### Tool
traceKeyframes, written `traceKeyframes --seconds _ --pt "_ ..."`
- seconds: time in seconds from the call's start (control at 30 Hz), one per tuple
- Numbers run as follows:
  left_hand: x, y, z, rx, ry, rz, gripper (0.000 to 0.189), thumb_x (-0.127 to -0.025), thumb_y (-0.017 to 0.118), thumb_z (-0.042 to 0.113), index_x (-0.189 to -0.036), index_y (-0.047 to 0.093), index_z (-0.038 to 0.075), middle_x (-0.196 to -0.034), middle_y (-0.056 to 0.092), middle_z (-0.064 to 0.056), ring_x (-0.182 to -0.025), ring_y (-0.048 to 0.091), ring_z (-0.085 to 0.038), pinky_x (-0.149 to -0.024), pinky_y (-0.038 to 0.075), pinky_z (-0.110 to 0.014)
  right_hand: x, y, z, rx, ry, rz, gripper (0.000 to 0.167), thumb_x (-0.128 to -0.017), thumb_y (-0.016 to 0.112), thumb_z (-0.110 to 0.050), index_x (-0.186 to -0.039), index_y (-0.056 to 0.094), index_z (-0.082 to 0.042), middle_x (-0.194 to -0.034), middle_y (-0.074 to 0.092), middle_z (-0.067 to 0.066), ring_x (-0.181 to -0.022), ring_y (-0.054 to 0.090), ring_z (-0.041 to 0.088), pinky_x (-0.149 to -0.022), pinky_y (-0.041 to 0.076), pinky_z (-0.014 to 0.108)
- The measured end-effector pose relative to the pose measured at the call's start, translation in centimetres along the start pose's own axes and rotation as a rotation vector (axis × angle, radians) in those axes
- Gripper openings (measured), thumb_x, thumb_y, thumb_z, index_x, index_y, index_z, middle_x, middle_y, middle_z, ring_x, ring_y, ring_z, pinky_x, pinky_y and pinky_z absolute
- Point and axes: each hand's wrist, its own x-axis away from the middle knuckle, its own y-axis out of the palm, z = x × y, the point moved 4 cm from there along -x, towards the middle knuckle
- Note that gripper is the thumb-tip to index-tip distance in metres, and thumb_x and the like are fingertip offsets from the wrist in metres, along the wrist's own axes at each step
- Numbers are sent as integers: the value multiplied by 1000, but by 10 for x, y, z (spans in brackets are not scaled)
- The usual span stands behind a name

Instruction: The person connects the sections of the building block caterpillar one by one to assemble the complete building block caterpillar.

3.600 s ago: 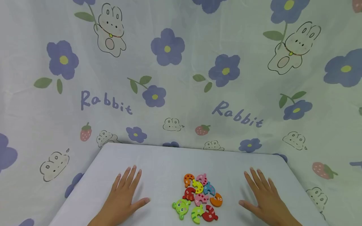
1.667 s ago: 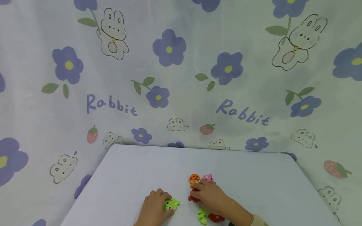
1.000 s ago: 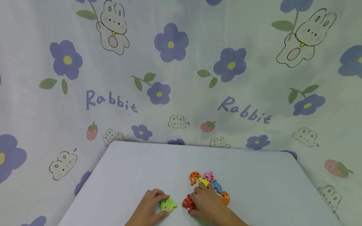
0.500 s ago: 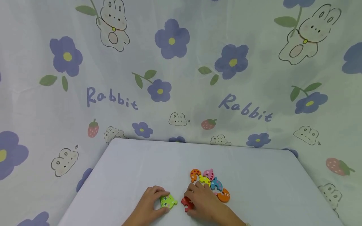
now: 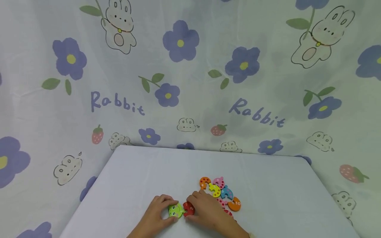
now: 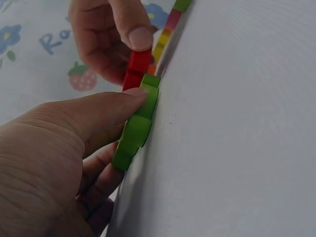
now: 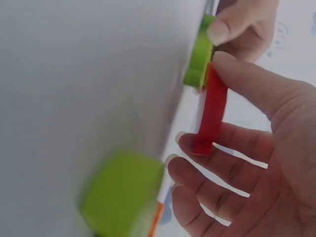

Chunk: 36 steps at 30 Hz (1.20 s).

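My left hand pinches a green smiling-face puzzle piece between thumb and fingers, low on the white table. Just right of it, my right hand pinches a red puzzle piece marked 2. The green piece's knob meets the red piece's notched edge; whether it is fully seated cannot be told. In the left wrist view the green piece and red piece appear edge-on, close together. The right wrist view shows my thumb and a finger on the red piece, other fingers loosely bent.
Beyond my right hand lie an orange piece, pink piece, yellow piece, blue piece and orange piece marked 10. Another red piece is partly covered. A blurred green piece lies near the right wrist camera.
From lying flat and apart, both hands came inward and took hold of the green and red pieces. Lately my right hand slid the red piece left against the green one; the left hand stayed put.
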Motion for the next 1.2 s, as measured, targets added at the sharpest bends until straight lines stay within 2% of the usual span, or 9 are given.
traceKeyframes --seconds 0.13,0.33,0.5,0.7,0.87,1.2 --pt "-1 2 -2 5 -21 -25 48 -86 84 48 -127 74 26 -123 56 20 -109 48 -9 -96 49 -35 -2 4 -3 -19 32 -4 55 -83 82 -62 -121 71 -24 -106 66 -8 -97 58 14 -88 59 38" --pt "-4 0 -2 -7 -21 -23 46 -86 84 47 -127 74 28 -123 56 21 -109 48 -8 -95 49 -35 -5 4 -5 -37 50 28 55 -81 84 -59 -121 73 -24 -107 65 -7 -102 60 16 -93 58 39" --pt "-4 0 0 6 -18 -31 47 -87 82 50 -127 74 27 -123 57 20 -109 48 -8 -96 49 -36 -5 5 -5 -37 59 29 54 -80 86 -57 -121 74 -24 -105 63 -7 -97 54 14 -87 58 32" --pt "-1 0 -1 5 -16 -30 47 -88 82 50 -128 73 26 -123 56 20 -109 47 -9 -96 49 -35 -5 8 -6 -77 91 10 53 -81 87 -55 -122 74 -24 -106 62 -6 -102 55 18 -90 58 35" --pt "-1 -1 -1 10 -7 -36 47 -89 82 47 -129 73 26 -124 56 19 -110 47 -9 -97 49 -36 -5 8 -6 -104 109 10 53 -80 89 -53 -121 75 -23 -106 59 -5 -99 51 16 -86 57 33" --pt "0 -3 0 9 -7 -58 49 -89 82 45 -132 72 23 -126 56 18 -113 47 -10 -100 49 -36 -6 9 -9 -78 101 10 51 -80 89 -53 -119 76 -22 -105 57 -5 -95 48 16 -81 56 32"
